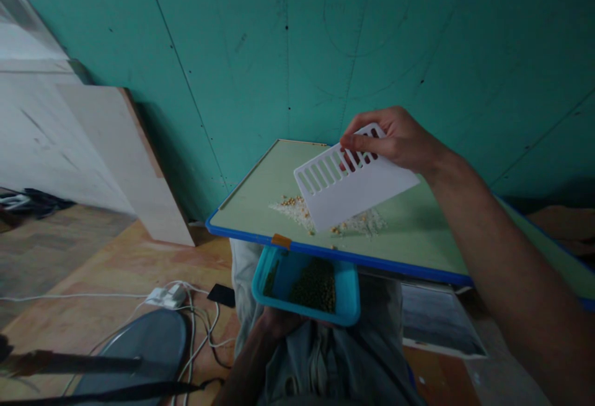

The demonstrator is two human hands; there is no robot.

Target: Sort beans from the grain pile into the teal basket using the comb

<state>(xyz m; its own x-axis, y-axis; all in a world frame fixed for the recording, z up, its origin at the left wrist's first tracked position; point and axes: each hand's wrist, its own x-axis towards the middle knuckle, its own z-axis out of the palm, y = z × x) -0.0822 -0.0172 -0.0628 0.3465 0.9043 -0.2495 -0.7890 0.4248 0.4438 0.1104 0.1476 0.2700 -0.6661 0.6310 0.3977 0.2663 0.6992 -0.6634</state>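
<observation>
My right hand [395,136] pinches a flat white plastic board with a row of slots [353,193] by its slotted edge, tilted above the pale green tabletop [253,186]. Below and behind the board lies a spread of whitish grains [300,215] mixed with yellowish kernels [292,200]; the board hides part of it. At my lap, my left hand [277,322] supports a blue plastic tub [352,304] from beneath, its fingers mostly hidden. Small dark green beans or seeds [316,285] lie inside the tub, which sits just under the table's front edge.
Blue trim [400,263] with an orange clip [281,242] runs along the table's front. Behind stands a green wall [260,52]. On the floor at left are a power strip [166,296], cables, a phone-like black slab [222,295] and a round grey base [149,338]. A board [116,152] leans there.
</observation>
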